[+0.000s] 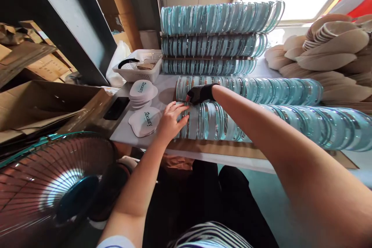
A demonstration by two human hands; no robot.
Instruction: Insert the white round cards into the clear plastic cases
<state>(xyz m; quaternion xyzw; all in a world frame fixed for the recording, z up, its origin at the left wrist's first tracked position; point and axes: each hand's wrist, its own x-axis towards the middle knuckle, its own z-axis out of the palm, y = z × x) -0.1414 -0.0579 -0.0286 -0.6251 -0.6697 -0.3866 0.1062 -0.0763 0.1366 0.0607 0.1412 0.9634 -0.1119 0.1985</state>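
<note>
Two long rows of round, clear blue-tinted glass-like discs lie side by side along the table, a near row (215,122) and a row behind it (250,90). My left hand (171,122), bare, has its fingers stretched out against the left end of the near row. My right hand (201,93) wears a black fingerless glove and reaches across to the same end, over the gap between the rows. Its fingers are curled together close to my left fingertips; what they grip is hidden. Left of my hands lie two stacks of white printed cards, the nearer (145,122) and the farther (143,90).
More discs stand in a tiered stack (212,46) at the back. A white basket (136,73), a dark phone-like slab (116,108), a fan (58,178) and an open carton (43,100) are on the left. Beige pads (328,54) pile up at right.
</note>
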